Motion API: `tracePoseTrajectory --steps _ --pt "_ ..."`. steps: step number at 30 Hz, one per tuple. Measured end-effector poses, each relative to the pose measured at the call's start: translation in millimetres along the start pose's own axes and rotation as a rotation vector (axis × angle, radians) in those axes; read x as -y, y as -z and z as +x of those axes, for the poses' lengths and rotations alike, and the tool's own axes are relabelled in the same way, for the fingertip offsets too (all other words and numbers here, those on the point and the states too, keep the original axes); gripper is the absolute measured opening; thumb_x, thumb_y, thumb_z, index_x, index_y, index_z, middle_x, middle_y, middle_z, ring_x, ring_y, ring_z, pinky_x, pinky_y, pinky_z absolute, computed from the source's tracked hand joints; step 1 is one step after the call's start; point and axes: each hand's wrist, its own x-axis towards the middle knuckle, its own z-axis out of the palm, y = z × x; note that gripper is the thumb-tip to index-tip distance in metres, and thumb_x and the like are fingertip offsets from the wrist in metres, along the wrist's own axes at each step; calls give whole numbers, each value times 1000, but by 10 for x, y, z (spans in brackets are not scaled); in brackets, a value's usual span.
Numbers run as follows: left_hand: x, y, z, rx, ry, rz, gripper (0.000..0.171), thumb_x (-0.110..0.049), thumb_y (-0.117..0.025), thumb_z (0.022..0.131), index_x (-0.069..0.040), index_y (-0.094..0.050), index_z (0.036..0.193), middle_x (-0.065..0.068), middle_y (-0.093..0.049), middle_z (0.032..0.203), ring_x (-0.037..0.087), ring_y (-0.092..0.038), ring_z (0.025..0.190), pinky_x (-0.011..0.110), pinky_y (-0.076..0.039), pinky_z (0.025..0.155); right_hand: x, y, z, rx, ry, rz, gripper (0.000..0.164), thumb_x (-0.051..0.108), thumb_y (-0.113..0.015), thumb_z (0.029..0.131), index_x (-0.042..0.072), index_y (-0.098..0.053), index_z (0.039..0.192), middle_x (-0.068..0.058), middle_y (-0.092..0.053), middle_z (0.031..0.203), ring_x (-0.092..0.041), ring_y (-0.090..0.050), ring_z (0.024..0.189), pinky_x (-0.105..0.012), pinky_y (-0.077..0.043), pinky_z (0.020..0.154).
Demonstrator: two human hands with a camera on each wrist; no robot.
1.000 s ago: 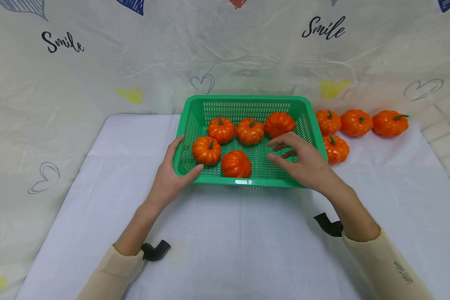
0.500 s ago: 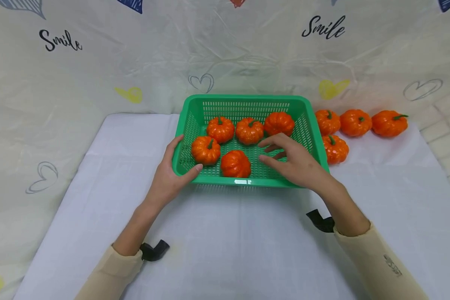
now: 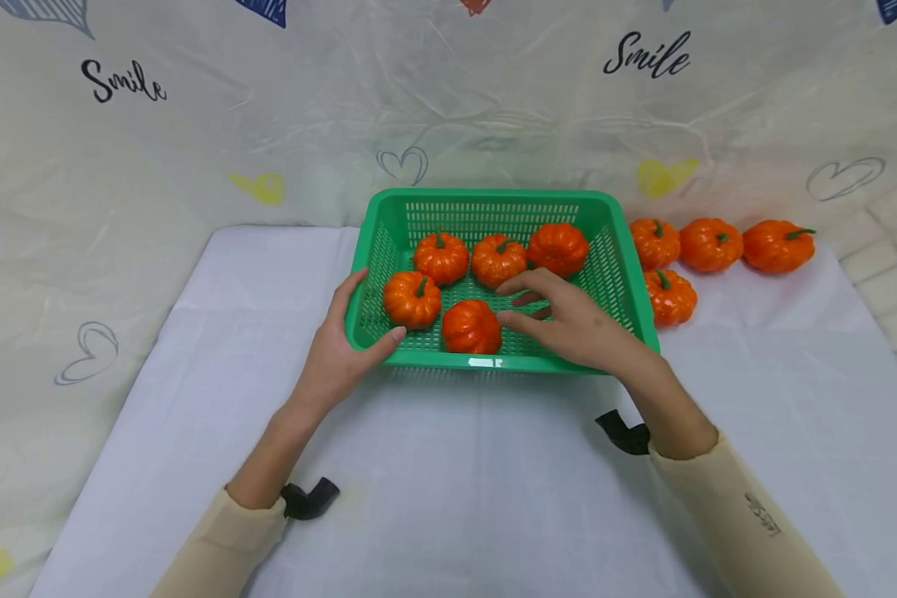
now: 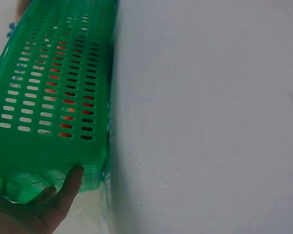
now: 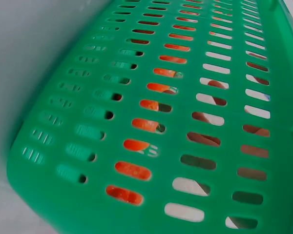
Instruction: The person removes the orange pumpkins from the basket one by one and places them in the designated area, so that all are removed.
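Note:
A green plastic basket (image 3: pixel 493 197) with slotted walls holds several small orange pumpkins. My left hand (image 3: pixel 336 353) grips its left front corner, thumb along the front rim and fingers at the left side; in the left wrist view, fingers (image 4: pixel 68 187) bend against the basket's end. My right hand (image 3: pixel 568 324) reaches over the front rim into the basket, fingers apart and loosely bent, holding nothing. Its thumb tip is right at the edge of the front pumpkin (image 3: pixel 472 327), its forefinger near the middle back pumpkin (image 3: pixel 498 262). The slotted wall mostly hides this hand in the right wrist view.
Outside the basket's right wall, several more pumpkins (image 3: pixel 710 245) stand on the white cloth-covered table (image 3: pixel 456 482), one of them (image 3: pixel 670 297) close against the basket. Behind the table hangs a pale printed sheet (image 3: pixel 516 100). Black straps (image 3: pixel 310 499) show at both cuffs.
My right hand has moved left inside the basket, from below the right back pumpkin to beside the front one. My left hand and the basket have stayed in place.

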Motion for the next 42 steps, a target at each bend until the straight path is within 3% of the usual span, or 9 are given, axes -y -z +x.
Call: tracePoseTrajectory --steps 18,28,35,37,42 --pt "-7 -3 15 -3 -14 5 90 -50 -75 91 -42 -21 163 -5 -26 172 24 -30 157 63 -29 125 35 -59 134 98 1 8 45 35 -64 104 13 -57 143 -7 -57 147 -34 -58 131 -53 -49 112" --pt "-5 0 27 -3 -14 5 90 -50 -75 91 -43 -21 163 -6 -25 172 23 -28 158 64 -28 126 120 -140 200 143 7 -56 47 41 -64 103 25 -58 147 -4 -58 143 -30 -55 128 -54 -47 111" --pt "-5 -2 24 -4 -8 6 90 -50 -74 91 -44 -21 163 -6 -25 172 22 -28 158 64 -28 126 152 -204 271 162 14 -106 50 41 -61 105 18 -56 149 -7 -58 151 -33 -55 136 -59 -46 114" --pt "-5 -4 19 -5 -6 4 90 -50 -75 91 -43 -21 163 -6 -26 172 22 -28 158 64 -28 126 157 -216 274 159 -18 -106 49 44 -60 105 19 -57 147 -7 -61 147 -32 -58 133 -58 -48 111" --pt "-6 -4 3 -3 4 -1 90 -50 -75 91 -44 -21 163 -6 -25 172 23 -28 159 64 -28 126 150 -221 263 155 -119 -94 47 48 -62 103 21 -52 140 -9 -68 120 -27 -61 104 -43 -52 89"
